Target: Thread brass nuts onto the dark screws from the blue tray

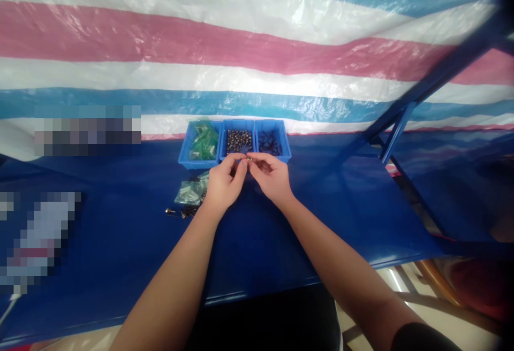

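Observation:
My left hand (225, 180) and my right hand (273, 175) meet fingertip to fingertip just in front of the blue bins. Both are closed in a pinch on a small shiny metal part (249, 159), mostly hidden by the fingers. Behind them stands the middle bin (223, 147), with many small brass-and-silver metal parts (240, 140) in it. The right bin (286, 145) holds dark, slim pieces (268, 142). In the left bin (188, 162) lies a green plastic bag (206, 142) with pale pieces inside.
Left of my hands, a clear bag of silvery pieces (188, 193) lies on the blue table (132, 233). Several dark and gold-coloured parts (188, 212) lie in front of it. A blue metal frame (425, 86) rises at the right. Striped sheeting (257, 46) hangs behind.

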The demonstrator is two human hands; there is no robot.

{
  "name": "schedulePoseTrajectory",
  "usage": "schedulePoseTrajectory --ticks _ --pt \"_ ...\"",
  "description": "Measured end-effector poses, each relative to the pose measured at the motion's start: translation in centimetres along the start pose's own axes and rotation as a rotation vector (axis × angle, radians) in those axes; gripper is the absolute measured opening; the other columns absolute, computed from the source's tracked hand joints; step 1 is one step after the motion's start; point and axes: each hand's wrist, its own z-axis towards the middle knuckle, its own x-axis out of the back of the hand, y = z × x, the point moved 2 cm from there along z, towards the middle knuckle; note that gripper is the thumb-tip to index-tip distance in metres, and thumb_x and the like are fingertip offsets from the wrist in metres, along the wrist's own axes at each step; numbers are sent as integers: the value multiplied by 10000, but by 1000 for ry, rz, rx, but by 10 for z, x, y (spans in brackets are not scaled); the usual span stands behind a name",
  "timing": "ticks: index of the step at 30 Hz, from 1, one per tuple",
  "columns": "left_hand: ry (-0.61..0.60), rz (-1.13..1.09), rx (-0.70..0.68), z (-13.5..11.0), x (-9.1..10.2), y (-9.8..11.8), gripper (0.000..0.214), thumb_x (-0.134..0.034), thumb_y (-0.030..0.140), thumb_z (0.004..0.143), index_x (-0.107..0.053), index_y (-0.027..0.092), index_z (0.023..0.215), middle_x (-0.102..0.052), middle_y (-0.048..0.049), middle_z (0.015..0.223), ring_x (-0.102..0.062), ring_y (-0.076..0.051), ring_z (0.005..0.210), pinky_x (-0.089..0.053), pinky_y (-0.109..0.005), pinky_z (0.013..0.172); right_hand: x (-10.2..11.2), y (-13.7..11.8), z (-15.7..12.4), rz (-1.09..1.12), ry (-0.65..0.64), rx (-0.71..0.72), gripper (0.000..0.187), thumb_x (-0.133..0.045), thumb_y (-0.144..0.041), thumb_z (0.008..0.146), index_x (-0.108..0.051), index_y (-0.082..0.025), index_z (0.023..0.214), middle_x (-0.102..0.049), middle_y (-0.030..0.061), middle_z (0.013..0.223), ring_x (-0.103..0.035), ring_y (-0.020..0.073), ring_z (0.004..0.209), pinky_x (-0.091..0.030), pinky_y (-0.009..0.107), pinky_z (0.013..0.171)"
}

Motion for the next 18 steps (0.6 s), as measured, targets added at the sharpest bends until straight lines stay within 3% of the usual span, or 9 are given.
schedulePoseTrajectory --ticks 9,18 --pt "15 12 15 0 0 0 290 -566 441 963 -689 197 1061 -680 -5 737 -578 -116 601 -435 -238 597 0 1 0 37 -13 26 232 -736 -316 836 -763 -223 1046 -759 48 952 -721 167 843 -613 360 866" --pt "17 14 0 1 0 3 273 -572 424 960 -690 190 1039 -620 24 652 -524 -100 551 -418 -227 581 1 -1 0 6 -14 -32 266 -687 -422 865 -774 -235 1034 -779 55 1037 -738 184 875 -632 367 839"
